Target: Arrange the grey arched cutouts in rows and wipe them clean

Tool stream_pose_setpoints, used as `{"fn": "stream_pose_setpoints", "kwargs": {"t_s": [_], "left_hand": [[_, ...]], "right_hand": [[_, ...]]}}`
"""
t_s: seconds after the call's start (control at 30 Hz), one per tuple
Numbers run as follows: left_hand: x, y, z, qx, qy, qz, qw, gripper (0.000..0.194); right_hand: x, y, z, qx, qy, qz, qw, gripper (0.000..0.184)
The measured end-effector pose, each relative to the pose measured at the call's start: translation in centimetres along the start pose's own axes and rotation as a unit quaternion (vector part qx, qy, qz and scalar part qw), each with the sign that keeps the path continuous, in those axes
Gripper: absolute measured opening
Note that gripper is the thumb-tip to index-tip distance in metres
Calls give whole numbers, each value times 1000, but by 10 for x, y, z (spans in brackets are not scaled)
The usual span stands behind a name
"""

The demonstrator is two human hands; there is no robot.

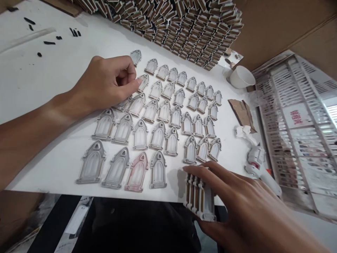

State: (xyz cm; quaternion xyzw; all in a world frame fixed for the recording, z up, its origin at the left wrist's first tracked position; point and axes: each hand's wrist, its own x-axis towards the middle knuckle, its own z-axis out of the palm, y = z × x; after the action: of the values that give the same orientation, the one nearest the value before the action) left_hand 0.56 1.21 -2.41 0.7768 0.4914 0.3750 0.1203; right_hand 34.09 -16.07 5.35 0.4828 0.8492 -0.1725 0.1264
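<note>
Rows of small arched window-shaped pieces [158,135], grey-rimmed with pale panes, lie flat on the white table [52,88]. One piece in the front row is pinkish [137,172]. My left hand [110,80] is over the left part of the rows with its fingers curled in; its thumb tip overlaps a piece [143,83] in the second row. Whether it touches that piece or pinches anything small, I cannot tell. At the table's front edge, my right hand [237,196] grips a stack of several window-shaped pieces [198,196] on edge between thumb and fingers.
A large pile of similar pieces [184,31] stands at the back. On the right are a white cup [242,77], torn cardboard [242,112], crumpled tissue [244,133], a white hand tool [256,161] and a slatted plastic crate [289,123]. Small black scraps [49,43] lie back left.
</note>
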Motion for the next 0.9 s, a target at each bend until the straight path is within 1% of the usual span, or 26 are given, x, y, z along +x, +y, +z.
{"fn": "stream_pose_setpoints", "kwargs": {"t_s": [0.1,0.23,0.33,0.43,0.5,0.63,0.73,0.9], "left_hand": [[0,-1,2,-6,5,5,1000,21],[1,1,1,-5,-2,4,1000,21],[1,3,-1,-6,-13,-4,1000,21],[1,4,-1,-3,-19,-7,1000,22],[1,4,-2,2,-18,-6,1000,22],[1,6,-6,15,-16,-10,1000,20],[0,8,-11,21,-3,-13,1000,18],[1,7,-16,37,21,-17,999,17]], "right_hand": [[-1,2,1,-14,33,-17,999,81],[-5,9,8,-20,66,-39,997,82],[-6,15,13,-22,73,-56,995,83],[-2,14,10,-26,66,-63,995,83],[4,8,4,-30,50,-59,997,81],[20,-14,-9,-46,14,-36,998,69],[32,-31,-14,-51,6,-27,998,66],[49,-55,-20,-42,-20,-35,998,58]]}}
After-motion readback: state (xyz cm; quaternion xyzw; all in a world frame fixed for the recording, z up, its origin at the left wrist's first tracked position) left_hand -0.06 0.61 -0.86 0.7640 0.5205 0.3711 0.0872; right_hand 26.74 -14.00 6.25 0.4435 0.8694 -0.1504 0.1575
